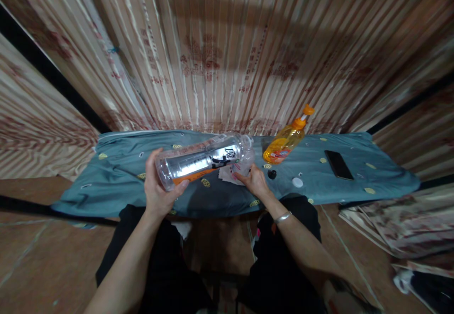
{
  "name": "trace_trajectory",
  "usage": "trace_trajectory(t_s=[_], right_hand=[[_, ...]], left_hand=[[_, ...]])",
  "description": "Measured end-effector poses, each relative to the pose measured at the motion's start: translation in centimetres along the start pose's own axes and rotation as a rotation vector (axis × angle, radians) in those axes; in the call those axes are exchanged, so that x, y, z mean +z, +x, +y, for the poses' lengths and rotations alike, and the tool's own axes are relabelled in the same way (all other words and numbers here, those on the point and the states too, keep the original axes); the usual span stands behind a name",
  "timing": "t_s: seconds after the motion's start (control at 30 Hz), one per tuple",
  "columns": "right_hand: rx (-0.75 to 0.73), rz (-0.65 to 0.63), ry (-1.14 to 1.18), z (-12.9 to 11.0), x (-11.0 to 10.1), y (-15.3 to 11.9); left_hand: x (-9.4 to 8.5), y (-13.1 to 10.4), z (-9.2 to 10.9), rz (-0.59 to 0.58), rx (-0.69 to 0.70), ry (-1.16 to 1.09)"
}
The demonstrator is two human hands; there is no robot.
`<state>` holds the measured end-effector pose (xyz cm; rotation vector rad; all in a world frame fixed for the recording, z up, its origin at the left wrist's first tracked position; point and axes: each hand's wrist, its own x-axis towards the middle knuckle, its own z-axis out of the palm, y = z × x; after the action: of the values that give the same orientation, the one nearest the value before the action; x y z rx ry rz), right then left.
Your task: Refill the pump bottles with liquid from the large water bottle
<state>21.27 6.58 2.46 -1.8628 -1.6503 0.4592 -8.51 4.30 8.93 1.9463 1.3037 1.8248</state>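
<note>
At frame centre, the left hand (159,188) grips the base of a clear bottle (204,159) held sideways over the tabletop (117,172). The right hand (254,181) pinches paper (230,174) under its neck. Right of them lie an orange bottle (285,141), two caps (297,182) and a phone (338,164).

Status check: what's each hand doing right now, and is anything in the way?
Left hand grips clear bottle, held sideways. Right hand on paper on the cloth. Orange bottle, phone lie apart.
</note>
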Motion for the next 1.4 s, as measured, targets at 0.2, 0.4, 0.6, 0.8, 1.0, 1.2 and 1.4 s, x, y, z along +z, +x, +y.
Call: trace_trajectory(t_s=[0.2,0.4,0.6,0.8,1.0,1.2,1.4], right_hand=[[0.001,-0.011,-0.021,-0.1,0.1,-0.1],[0.066,-0.03,0.068,-0.3,0.3,-0.2],[0.047,-0.002,0.231,0.1,0.0,0.0],[-0.058,0.03,0.175,0.0,-0.2,0.1],[-0.036,0.022,0.147,-0.2,-0.2,0.2],[-0.054,0.029,0.195,-0.3,0.0,0.1],[-0.027,0.026,0.186,-0.5,0.0,0.2]], left_hand=[[0.0,-0.3,-0.5,-0.005,-0.055,-0.025],[0.1,-0.5,-1.0,-0.016,-0.079,-0.034],[0.3,-0.7,-1.1,-0.012,-0.098,-0.043],[0.4,-0.9,-1.3,-0.022,-0.14,-0.073],[0.4,-1.2,-1.5,0.004,-0.217,-0.083],[0.8,-1.5,-1.5,-0.001,-0.381,-0.29],[1.5,-1.5,-1.3,0.034,-0.568,-0.489]])
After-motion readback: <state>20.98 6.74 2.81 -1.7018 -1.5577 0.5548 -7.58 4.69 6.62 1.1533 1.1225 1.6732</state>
